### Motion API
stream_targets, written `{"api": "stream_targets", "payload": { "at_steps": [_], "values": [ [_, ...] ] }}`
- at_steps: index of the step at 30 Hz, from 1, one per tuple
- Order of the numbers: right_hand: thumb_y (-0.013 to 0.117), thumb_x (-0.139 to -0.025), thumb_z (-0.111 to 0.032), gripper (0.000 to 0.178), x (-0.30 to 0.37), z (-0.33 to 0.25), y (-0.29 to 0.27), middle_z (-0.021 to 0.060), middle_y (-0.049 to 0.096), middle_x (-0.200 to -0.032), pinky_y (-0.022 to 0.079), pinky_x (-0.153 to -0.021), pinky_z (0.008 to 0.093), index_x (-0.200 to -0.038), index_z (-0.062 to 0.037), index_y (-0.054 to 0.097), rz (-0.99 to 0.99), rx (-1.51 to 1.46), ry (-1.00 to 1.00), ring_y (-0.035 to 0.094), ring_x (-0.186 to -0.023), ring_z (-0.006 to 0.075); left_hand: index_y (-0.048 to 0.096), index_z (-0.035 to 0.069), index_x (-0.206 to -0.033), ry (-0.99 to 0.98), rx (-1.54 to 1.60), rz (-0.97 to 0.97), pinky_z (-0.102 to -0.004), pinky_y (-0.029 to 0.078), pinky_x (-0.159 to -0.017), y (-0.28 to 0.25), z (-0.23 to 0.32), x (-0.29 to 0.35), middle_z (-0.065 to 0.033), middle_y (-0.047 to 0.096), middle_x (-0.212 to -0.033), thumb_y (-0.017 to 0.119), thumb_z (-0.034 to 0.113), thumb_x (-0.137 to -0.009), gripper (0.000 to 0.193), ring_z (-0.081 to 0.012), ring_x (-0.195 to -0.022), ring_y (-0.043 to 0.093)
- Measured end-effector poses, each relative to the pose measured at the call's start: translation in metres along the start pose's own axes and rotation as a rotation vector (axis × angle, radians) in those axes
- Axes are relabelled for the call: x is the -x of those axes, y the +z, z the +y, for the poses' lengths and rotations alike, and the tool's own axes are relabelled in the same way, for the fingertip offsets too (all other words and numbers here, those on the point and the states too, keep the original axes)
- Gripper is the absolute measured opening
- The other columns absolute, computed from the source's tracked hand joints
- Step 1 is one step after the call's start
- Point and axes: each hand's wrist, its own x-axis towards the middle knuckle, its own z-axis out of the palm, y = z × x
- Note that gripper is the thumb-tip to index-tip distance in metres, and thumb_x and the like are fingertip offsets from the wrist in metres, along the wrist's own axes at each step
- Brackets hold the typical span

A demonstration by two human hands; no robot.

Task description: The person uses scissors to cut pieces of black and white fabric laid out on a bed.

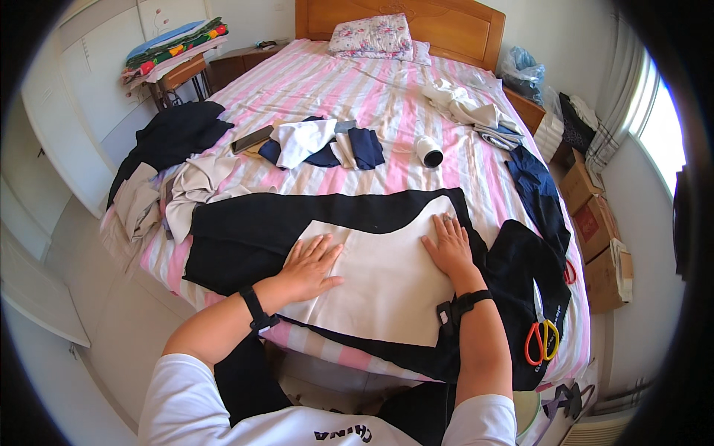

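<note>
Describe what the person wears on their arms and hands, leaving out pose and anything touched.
Both hands are bare, no gloves. The left hand has a thin black band at the wrist. The right hand has a wider black strap with a small black block on it. Short white sleeves end above the elbows; the forearms are uncovered.

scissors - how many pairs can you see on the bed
2. One pair with orange and yellow handles lies on the black cloth beside the right hand's forearm. A red handle of a likely second pair peeks out further right. More may be hidden under cloth.
</note>
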Motion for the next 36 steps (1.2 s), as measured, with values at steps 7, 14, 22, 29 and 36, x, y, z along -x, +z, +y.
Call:
{"api": "stream_targets", "payload": {
  "at_steps": [7,14,22,29,36],
  "values": [
    [0.046,-0.091,-0.053,0.069,-0.003,-0.009,-0.002,0.0141,0.029,-0.153,0.017,-0.116,0.0438,-0.147,-0.0145,0.033,-0.004,-0.015,-0.020,0.022,-0.143,0.0304,0.018,0.012,-0.152,0.070,0.012,-0.061,-0.0476,0.009,-0.117,-0.009,-0.001,-0.015,-0.0124,0.011,-0.159,0.038,0.052,-0.097,0.070,-0.0316,-0.146,0.009],
    [0.050,-0.091,-0.047,0.066,0.012,-0.017,-0.015,0.0150,0.032,-0.152,0.018,-0.116,0.0461,-0.145,-0.0117,0.035,-0.056,0.045,0.078,0.023,-0.143,0.0331,0.016,0.007,-0.151,0.108,0.056,0.051,-0.0444,0.007,-0.117,0.006,-0.008,-0.006,-0.0150,0.014,-0.157,0.034,0.053,-0.098,0.073,-0.0303,-0.146,0.009],
    [0.052,-0.091,-0.047,0.071,0.085,-0.080,-0.009,0.0207,0.031,-0.151,0.018,-0.115,0.0481,-0.143,-0.0019,0.035,0.011,-0.028,-0.208,0.024,-0.142,0.0359,0.019,0.009,-0.151,-0.076,0.060,0.145,-0.0409,0.008,-0.118,0.015,-0.039,0.027,-0.0135,0.015,-0.158,0.033,0.048,-0.099,0.067,-0.0280,-0.146,0.012],
    [0.052,-0.091,-0.048,0.072,0.089,-0.088,-0.014,0.0226,0.031,-0.150,0.018,-0.115,0.0493,-0.143,-0.0007,0.034,0.007,-0.061,-0.204,0.024,-0.141,0.0381,0.027,0.008,-0.148,-0.200,0.080,0.203,-0.0441,0.014,-0.116,0.014,-0.055,0.033,-0.0169,0.022,-0.155,0.041,0.044,-0.096,0.065,-0.0310,-0.144,0.019],
    [0.055,-0.090,-0.045,0.071,0.119,-0.108,-0.009,0.0224,0.034,-0.148,0.018,-0.115,0.0495,-0.141,0.0002,0.036,0.051,-0.050,-0.224,0.026,-0.140,0.0380,0.058,0.004,-0.115,-0.564,-0.106,0.625,-0.0521,0.031,-0.105,-0.017,-0.152,0.048,-0.0127,0.051,-0.130,0.061,0.037,-0.087,0.044,-0.0314,-0.127,0.041]
  ]
}}
